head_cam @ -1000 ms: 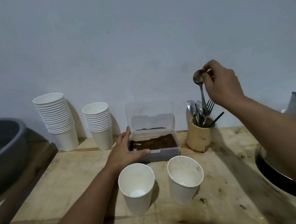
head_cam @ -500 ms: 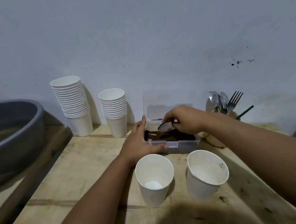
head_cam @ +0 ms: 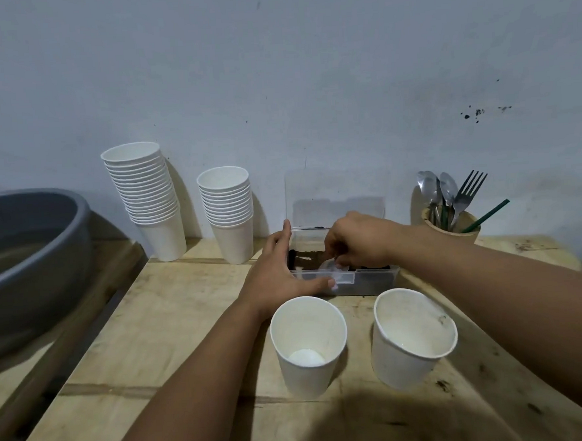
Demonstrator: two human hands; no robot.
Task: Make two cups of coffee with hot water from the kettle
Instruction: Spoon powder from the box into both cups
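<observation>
Risk: I am judging that coffee powder [head_cam: 307,255] could be spilling onto the desk [head_cam: 173,329] if my loaded spoon [head_cam: 333,264] tips on the way to the two cups.
Cause: left cup [head_cam: 309,345] and right cup [head_cam: 413,335] are standing near the container [head_cam: 371,278], well within elbow reach.
Left hand [head_cam: 276,275]: fingers lying mostly straight, thumb pressing the container's front wall, steadying it.
Right hand [head_cam: 357,241]: fingers curling down into the container, apparently pinching the spoon; the handle is mostly hidden.
Kettle: not showing.
</observation>
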